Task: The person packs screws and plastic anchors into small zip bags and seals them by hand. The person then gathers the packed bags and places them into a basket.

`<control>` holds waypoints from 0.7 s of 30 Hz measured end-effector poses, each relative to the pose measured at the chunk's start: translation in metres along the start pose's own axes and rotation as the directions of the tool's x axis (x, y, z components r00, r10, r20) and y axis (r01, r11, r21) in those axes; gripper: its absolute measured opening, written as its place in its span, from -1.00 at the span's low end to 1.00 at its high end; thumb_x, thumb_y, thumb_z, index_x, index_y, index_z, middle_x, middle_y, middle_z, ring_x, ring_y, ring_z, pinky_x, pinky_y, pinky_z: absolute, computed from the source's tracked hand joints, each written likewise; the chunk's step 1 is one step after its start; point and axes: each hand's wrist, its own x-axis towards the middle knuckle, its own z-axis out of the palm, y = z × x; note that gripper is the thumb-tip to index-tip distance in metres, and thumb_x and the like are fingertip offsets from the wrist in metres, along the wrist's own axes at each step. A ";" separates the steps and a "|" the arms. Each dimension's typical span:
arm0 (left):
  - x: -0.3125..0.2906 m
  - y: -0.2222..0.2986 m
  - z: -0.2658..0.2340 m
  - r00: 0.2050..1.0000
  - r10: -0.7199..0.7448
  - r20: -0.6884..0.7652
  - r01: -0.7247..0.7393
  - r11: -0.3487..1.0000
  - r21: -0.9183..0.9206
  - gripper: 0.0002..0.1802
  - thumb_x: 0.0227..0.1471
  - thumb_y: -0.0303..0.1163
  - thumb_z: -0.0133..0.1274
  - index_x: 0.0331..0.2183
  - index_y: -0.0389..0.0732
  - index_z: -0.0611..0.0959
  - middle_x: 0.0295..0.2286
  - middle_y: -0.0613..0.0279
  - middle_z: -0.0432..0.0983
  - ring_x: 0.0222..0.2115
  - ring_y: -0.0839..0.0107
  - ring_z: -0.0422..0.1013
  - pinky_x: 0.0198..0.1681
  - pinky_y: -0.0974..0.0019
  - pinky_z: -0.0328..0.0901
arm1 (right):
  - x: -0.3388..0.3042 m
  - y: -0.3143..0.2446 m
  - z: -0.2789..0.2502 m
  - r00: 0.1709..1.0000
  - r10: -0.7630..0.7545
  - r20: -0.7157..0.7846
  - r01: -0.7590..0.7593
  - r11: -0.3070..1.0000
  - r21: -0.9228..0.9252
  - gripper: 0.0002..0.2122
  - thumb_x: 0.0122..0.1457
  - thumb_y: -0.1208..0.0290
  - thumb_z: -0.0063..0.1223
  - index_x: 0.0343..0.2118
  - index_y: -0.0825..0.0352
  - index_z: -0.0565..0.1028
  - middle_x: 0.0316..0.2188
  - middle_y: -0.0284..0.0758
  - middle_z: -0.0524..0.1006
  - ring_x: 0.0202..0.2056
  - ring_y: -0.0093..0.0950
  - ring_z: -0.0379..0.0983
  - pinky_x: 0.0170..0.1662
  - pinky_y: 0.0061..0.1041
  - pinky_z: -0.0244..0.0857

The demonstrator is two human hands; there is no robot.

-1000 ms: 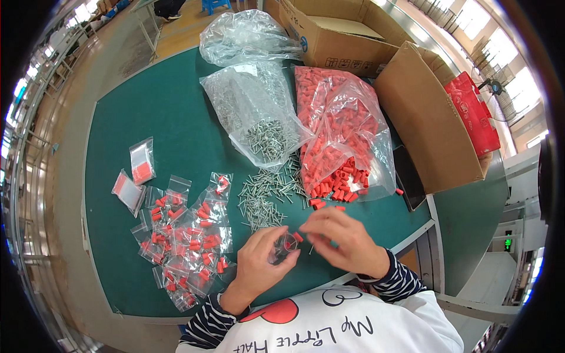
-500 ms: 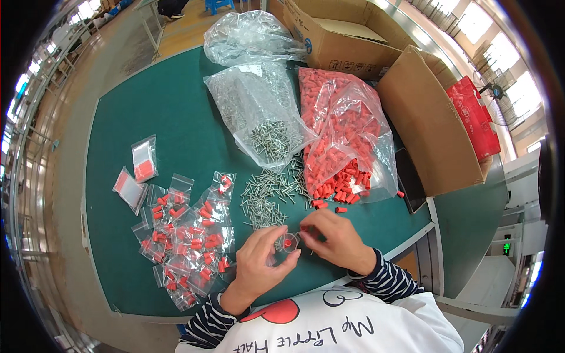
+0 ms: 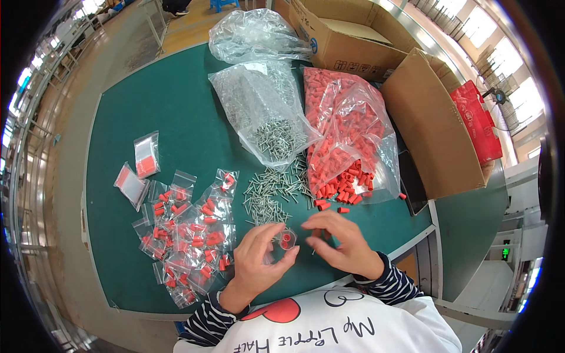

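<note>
My left hand (image 3: pixel 259 256) pinches a small clear zip bag (image 3: pixel 292 237) between thumb and fingers. Red plastic caps (image 3: pixel 286 239) show inside the bag, whose mouth is spread. Just right of it, my right hand (image 3: pixel 344 244) has thumb and forefinger apart, not touching the bag. Its inner fingers curl into shadow, so the palm is hidden. A loose pile of silver screws (image 3: pixel 268 200) lies beyond my hands. Behind it a clear bag of screws (image 3: pixel 273 138) lies with its mouth toward me. To its right, a large clear bag (image 3: pixel 344 135) spills more red caps.
Filled zip bags (image 3: pixel 197 238) with red caps cover the table's left front. Two packs of flat bags (image 3: pixel 146 154) lie beyond them. Cardboard boxes (image 3: pixel 429 123) and a dark tray (image 3: pixel 412 182) stand at right. A crumpled clear bag (image 3: pixel 256 35) lies at the back.
My right hand has drawn a little to the right, away from the small bag, and its thumb and forefinger have parted. The left hand still holds the bag.
</note>
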 end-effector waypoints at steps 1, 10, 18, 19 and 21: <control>0.000 0.001 0.000 1.000 0.008 -0.030 -0.009 1.000 -0.024 -0.46 -0.26 -0.44 0.41 -0.15 -0.27 0.60 -0.25 0.08 0.56 -0.38 0.30 0.51 -0.50 0.40 0.41 | 0.001 -0.004 0.002 0.997 0.061 0.053 -0.063 0.997 0.035 -0.67 0.04 0.56 0.22 -0.08 0.33 0.50 -0.21 -0.22 0.51 -0.33 -0.35 0.50 -0.24 -0.42 0.38; -0.012 -0.009 0.002 0.975 -0.219 0.043 0.210 0.835 -0.508 -0.68 -0.11 -0.55 0.35 -0.28 -0.35 0.58 -0.38 0.13 0.55 -0.43 0.51 0.48 -0.43 0.46 0.39 | -0.001 0.002 0.026 0.998 -0.056 -0.013 0.057 0.988 0.140 -0.82 0.09 0.53 0.19 -0.22 0.34 0.55 -0.31 -0.31 0.56 -0.27 -0.35 0.50 -0.16 -0.42 0.33; -0.002 -0.002 -0.007 0.950 -0.297 0.095 0.303 0.808 -0.506 -0.85 0.04 -0.64 0.18 -0.27 -0.37 0.62 -0.31 0.15 0.56 -0.38 0.55 0.45 -0.30 0.50 0.36 | -0.002 0.001 0.016 0.990 0.132 -0.056 -0.102 0.924 0.369 -0.92 0.17 0.58 0.12 -0.28 0.42 0.54 -0.36 -0.29 0.56 -0.35 -0.52 0.50 -0.28 -0.56 0.34; -0.002 -0.002 -0.006 0.957 -0.279 0.078 0.279 0.811 -0.515 -0.87 0.05 -0.64 0.17 -0.28 -0.36 0.62 -0.32 0.15 0.56 -0.37 0.55 0.45 -0.31 0.51 0.34 | -0.002 0.002 0.016 0.989 0.130 -0.065 -0.097 0.924 0.370 -0.92 0.17 0.58 0.13 -0.28 0.42 0.53 -0.36 -0.29 0.56 -0.36 -0.52 0.50 -0.28 -0.57 0.34; 0.000 -0.002 -0.004 0.963 -0.261 0.063 0.254 0.813 -0.523 -0.89 0.06 -0.64 0.16 -0.29 -0.36 0.63 -0.33 0.15 0.56 -0.37 0.56 0.45 -0.33 0.53 0.33 | -0.001 0.003 0.015 0.989 0.128 -0.074 -0.091 0.924 0.372 -0.92 0.18 0.57 0.13 -0.29 0.43 0.53 -0.36 -0.29 0.56 -0.36 -0.53 0.49 -0.29 -0.57 0.35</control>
